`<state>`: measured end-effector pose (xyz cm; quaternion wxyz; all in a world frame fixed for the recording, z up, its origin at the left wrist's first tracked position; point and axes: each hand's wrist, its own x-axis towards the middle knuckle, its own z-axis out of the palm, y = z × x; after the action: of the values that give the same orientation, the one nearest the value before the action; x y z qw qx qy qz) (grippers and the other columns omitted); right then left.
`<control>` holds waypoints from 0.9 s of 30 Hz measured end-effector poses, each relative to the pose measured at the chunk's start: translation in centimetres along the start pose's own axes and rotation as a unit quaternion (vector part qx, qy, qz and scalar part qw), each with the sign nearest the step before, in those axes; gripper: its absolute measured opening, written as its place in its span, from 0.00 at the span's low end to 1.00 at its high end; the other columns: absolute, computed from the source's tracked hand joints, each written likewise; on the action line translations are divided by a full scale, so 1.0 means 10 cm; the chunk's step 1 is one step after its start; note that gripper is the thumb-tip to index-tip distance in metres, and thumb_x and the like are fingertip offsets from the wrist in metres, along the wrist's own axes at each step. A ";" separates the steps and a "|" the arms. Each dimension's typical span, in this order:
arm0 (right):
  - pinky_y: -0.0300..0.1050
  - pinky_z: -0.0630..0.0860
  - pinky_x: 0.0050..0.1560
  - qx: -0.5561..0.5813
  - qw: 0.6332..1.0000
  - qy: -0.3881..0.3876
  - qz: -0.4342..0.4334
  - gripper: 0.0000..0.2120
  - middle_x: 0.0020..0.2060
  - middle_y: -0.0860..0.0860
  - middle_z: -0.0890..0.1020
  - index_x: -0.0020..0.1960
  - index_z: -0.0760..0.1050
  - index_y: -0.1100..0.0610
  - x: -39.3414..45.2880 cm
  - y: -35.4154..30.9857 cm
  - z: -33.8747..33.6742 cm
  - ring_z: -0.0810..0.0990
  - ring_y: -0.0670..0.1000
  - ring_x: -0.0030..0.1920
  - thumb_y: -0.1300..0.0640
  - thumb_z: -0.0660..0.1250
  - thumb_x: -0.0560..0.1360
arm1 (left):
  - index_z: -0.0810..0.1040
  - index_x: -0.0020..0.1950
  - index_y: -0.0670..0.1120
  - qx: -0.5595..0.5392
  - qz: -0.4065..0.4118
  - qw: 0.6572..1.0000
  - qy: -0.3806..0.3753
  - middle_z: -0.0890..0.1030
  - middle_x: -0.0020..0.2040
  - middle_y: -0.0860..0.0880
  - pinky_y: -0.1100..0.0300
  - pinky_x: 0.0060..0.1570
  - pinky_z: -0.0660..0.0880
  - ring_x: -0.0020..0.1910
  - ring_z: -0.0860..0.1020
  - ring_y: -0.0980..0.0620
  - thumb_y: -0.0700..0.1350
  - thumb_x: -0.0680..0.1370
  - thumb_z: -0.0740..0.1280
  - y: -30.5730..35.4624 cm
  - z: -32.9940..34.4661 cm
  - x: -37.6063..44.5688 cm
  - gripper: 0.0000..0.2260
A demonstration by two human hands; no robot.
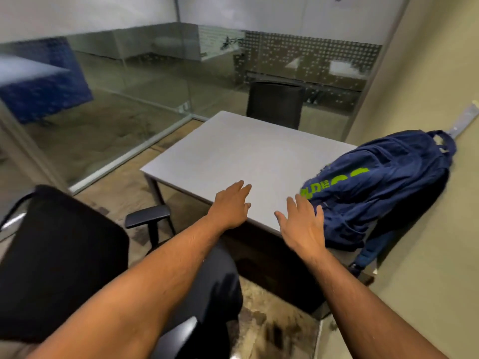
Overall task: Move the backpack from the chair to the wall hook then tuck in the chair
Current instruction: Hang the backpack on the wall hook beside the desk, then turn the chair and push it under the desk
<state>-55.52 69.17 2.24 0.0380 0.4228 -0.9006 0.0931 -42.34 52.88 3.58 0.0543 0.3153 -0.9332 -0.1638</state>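
Note:
A dark blue backpack (pixel 381 193) with green lettering hangs by its top loop from a metal hook strip (pixel 465 123) on the beige wall at the right, its lower part resting against the desk's right end. A black office chair (pixel 59 257) stands at the lower left, pulled back from the grey desk (pixel 241 156), its armrest (pixel 147 216) pointing at the desk. My left hand (pixel 230 206) hovers open over the desk's near edge. Just left of the backpack, my right hand (pixel 303 226) is open too, holding nothing.
A second black chair (pixel 274 104) stands at the desk's far side. Glass partitions (pixel 129 99) close the room at the left and back. The beige wall (pixel 427 255) runs along the right. Patterned carpet (pixel 272 327) covers the floor beneath me.

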 end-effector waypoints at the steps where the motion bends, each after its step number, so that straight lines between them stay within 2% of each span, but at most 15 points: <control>1: 0.64 0.52 0.78 0.005 1.000 -0.003 -0.010 0.29 0.80 0.54 0.63 0.80 0.62 0.54 -0.05 -0.12 0.01 0.59 0.55 0.80 0.39 0.53 0.84 | 0.55 0.83 0.49 0.009 -0.011 1.000 -0.001 0.54 0.84 0.45 0.43 0.79 0.55 0.82 0.54 0.45 0.51 0.84 0.60 -0.11 -0.06 -0.15 0.28; 11: 0.65 0.49 0.79 0.042 0.992 -0.056 -0.103 0.31 0.82 0.57 0.59 0.81 0.60 0.55 -0.43 -1.32 0.05 0.55 0.57 0.81 0.38 0.48 0.85 | 0.55 0.83 0.48 0.033 -0.123 0.992 0.011 0.53 0.84 0.46 0.38 0.79 0.53 0.83 0.51 0.45 0.54 0.84 0.60 -1.21 -0.56 -1.31 0.30; 16: 0.68 0.50 0.79 0.033 0.985 -0.085 -0.146 0.31 0.81 0.57 0.59 0.80 0.60 0.54 -0.69 -2.02 0.14 0.55 0.58 0.81 0.36 0.48 0.84 | 0.54 0.83 0.49 0.037 -0.176 0.984 0.010 0.50 0.85 0.45 0.37 0.79 0.49 0.83 0.48 0.45 0.57 0.83 0.59 -1.77 -0.79 -1.80 0.31; 27: 0.69 0.51 0.78 0.004 0.980 -0.103 -0.168 0.34 0.82 0.58 0.57 0.81 0.58 0.54 -1.24 -3.62 0.38 0.52 0.58 0.82 0.35 0.45 0.84 | 0.55 0.83 0.49 0.054 -0.182 0.982 -0.010 0.49 0.85 0.47 0.36 0.78 0.43 0.83 0.44 0.46 0.58 0.83 0.59 -3.23 -1.16 -2.46 0.31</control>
<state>-19.70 55.12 1.61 -0.0417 0.5758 -0.8153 0.0445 -2.01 40.52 3.58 -0.0033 0.4810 -0.8679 -0.1238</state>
